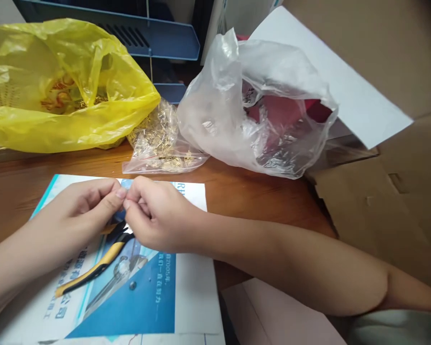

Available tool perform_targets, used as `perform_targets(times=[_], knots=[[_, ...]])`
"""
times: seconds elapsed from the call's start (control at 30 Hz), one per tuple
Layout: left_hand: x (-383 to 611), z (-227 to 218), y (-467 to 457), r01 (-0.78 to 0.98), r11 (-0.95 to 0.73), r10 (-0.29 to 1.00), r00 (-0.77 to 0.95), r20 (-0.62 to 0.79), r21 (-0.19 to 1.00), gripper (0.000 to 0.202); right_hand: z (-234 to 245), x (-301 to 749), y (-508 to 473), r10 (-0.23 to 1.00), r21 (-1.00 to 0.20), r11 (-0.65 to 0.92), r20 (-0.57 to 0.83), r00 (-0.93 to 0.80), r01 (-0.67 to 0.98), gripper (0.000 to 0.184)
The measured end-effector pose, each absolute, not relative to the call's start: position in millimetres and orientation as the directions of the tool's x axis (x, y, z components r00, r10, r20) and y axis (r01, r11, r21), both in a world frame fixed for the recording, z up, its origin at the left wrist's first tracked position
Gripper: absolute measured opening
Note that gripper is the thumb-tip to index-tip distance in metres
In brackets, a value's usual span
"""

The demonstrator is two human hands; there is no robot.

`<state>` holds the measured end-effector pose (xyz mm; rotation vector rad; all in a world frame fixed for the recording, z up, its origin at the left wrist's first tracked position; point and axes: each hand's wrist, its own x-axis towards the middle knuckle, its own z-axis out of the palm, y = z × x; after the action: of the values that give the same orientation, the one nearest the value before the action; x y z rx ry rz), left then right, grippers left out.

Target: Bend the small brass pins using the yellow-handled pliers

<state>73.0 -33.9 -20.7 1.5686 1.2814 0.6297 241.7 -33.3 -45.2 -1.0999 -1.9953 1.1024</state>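
Note:
My left hand [93,201] and my right hand [158,213] meet at the fingertips above a blue and white printed booklet [143,306]. Both are closed in a pinch, thumb against forefinger. Whatever sits between the fingertips is hidden or too small to make out. Just below my hands lie pliers [96,268] with yellow and black handles, their jaws partly covered by my right hand. Beyond the booklet, a clear zip bag [165,143] holds many small gold-coloured pieces.
A yellow plastic bag [104,120] with gold pieces inside stands at the back left. Right of the zip bag sits a whitish plastic bag [215,100] with dark red contents. Cardboard [380,206] and a white sheet [330,62] flank the wooden table [251,201] on the right.

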Motion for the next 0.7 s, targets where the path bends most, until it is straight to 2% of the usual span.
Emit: perform_targets(times=[0.1,0.17,0.33,0.7], knots=[[71,-15,-35,0.507,0.026,0.906,0.353,-0.235,0.861,0.039,-46,248,-29,0.845,-0.878,0.385,0.210,-0.493,0.285,0.015],[69,-14,-36,0.525,-0.031,0.912,0.362,-0.190,0.850,0.039,-45,253,-26,0.820,-0.857,0.440,0.263,-0.508,0.266,0.011],[65,-19,-39,0.515,-0.026,0.916,0.356,-0.186,0.857,0.040,-38,260,-20,0.835,-0.791,0.483,0.286,-0.469,0.377,0.016],[64,-17,-40,0.397,0.072,0.905,0.360,-0.228,0.915,0.034,-34,260,-20,0.828,-0.764,0.498,0.278,-0.487,0.410,0.019]])
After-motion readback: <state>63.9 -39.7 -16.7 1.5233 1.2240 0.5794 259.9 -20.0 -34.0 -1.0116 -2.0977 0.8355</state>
